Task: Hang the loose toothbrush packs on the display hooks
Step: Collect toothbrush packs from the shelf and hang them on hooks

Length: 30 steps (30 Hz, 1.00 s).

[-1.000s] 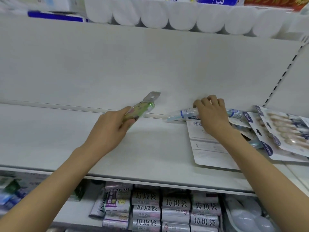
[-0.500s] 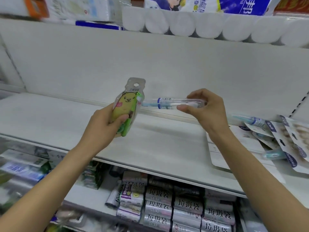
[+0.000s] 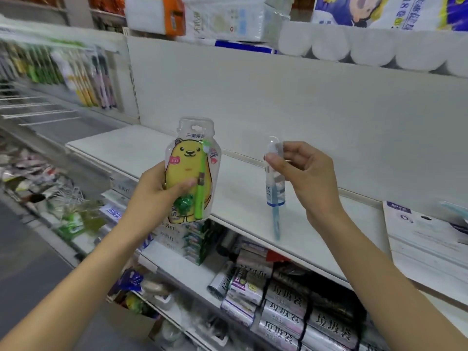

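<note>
Above the white shelf [image 3: 157, 148], the left hand [image 3: 157, 196] grips a yellow bear toothbrush pack [image 3: 192, 171] upright, thumb across its front. Beside it, the right hand [image 3: 306, 173] pinches a clear blue toothbrush pack [image 3: 274, 188] near its top, hanging down. Display hooks [image 3: 38, 112] stand far left, blurred.

Our two bare forearms and hands.
We wear no visible sleeves, gloves, rings or watch: left hand [image 3: 162, 193], right hand [image 3: 307, 177].

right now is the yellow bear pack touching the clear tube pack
Apart. The head view shows bare shelf between the yellow bear pack in the left hand and the clear tube pack pinched by the right hand.
</note>
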Each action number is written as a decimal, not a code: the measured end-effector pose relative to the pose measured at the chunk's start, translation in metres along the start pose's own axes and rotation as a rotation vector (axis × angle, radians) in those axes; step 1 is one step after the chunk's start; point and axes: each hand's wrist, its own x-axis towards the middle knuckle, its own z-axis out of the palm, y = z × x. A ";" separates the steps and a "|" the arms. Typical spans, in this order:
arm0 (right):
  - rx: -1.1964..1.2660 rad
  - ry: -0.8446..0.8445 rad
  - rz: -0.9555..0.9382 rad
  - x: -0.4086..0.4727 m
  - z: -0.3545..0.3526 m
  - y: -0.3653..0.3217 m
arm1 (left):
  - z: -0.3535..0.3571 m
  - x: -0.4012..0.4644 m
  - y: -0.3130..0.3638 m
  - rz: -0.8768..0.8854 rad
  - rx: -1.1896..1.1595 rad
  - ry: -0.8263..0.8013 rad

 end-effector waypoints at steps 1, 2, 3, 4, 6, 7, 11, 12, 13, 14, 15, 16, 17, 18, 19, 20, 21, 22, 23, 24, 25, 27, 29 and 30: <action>0.003 -0.020 -0.002 -0.002 0.013 -0.001 | -0.011 -0.002 -0.002 -0.009 -0.016 0.008; 0.001 -0.038 -0.005 -0.003 0.026 -0.002 | -0.022 -0.005 -0.005 -0.014 -0.032 0.016; -0.001 -0.056 -0.009 -0.004 0.040 -0.002 | -0.034 -0.007 -0.008 -0.019 -0.046 0.023; -0.004 -0.074 -0.015 -0.006 0.054 -0.002 | -0.047 -0.009 -0.011 -0.023 -0.062 0.028; 0.003 -0.109 -0.020 -0.008 0.083 -0.003 | -0.071 -0.012 -0.019 -0.033 -0.079 0.030; 0.015 -0.132 -0.020 -0.010 0.102 -0.003 | -0.088 -0.015 -0.024 -0.039 -0.074 0.036; 0.030 -0.227 -0.024 -0.020 0.180 -0.007 | -0.154 -0.024 -0.044 -0.063 -0.067 0.064; 0.028 -0.246 -0.027 -0.022 0.201 -0.009 | -0.172 -0.027 -0.049 -0.071 -0.072 0.076; 0.029 -0.261 -0.030 -0.025 0.223 -0.011 | -0.191 -0.029 -0.054 -0.077 -0.072 0.091; 0.030 -0.272 -0.032 -0.028 0.244 -0.013 | -0.210 -0.031 -0.059 -0.080 -0.072 0.103; 0.034 -0.281 -0.033 -0.031 0.264 -0.015 | -0.229 -0.033 -0.064 -0.082 -0.069 0.114; 0.042 -0.291 -0.032 -0.034 0.284 -0.017 | -0.248 -0.035 -0.068 -0.085 -0.072 0.125; 0.049 -0.302 -0.028 -0.038 0.304 -0.019 | -0.267 -0.037 -0.072 -0.088 -0.080 0.138; 0.057 -0.317 -0.026 -0.041 0.323 -0.021 | -0.285 -0.039 -0.076 -0.091 -0.088 0.153; 0.064 -0.332 -0.027 -0.044 0.341 -0.023 | -0.303 -0.042 -0.079 -0.096 -0.092 0.172; 0.066 -0.346 -0.032 -0.047 0.359 -0.025 | -0.321 -0.045 -0.082 -0.103 -0.092 0.191; 0.065 -0.356 -0.041 -0.049 0.377 -0.027 | -0.338 -0.048 -0.086 -0.113 -0.092 0.209; 0.072 -0.366 -0.045 -0.051 0.394 -0.028 | -0.355 -0.050 -0.090 -0.125 -0.094 0.225; 0.085 -0.379 -0.045 -0.052 0.410 -0.030 | -0.372 -0.052 -0.093 -0.136 -0.096 0.241; 0.097 -0.392 -0.041 -0.054 0.426 -0.032 | -0.387 -0.054 -0.098 -0.147 -0.100 0.261; 0.103 -0.407 -0.041 -0.054 0.441 -0.034 | -0.402 -0.056 -0.102 -0.158 -0.106 0.286; 0.123 -0.436 -0.047 -0.055 0.469 -0.037 | -0.429 -0.060 -0.109 -0.171 -0.123 0.330; 0.135 -0.459 -0.054 -0.055 0.495 -0.037 | -0.452 -0.063 -0.117 -0.183 -0.139 0.352; 0.128 -0.468 -0.060 -0.055 0.508 -0.037 | -0.463 -0.064 -0.121 -0.187 -0.143 0.360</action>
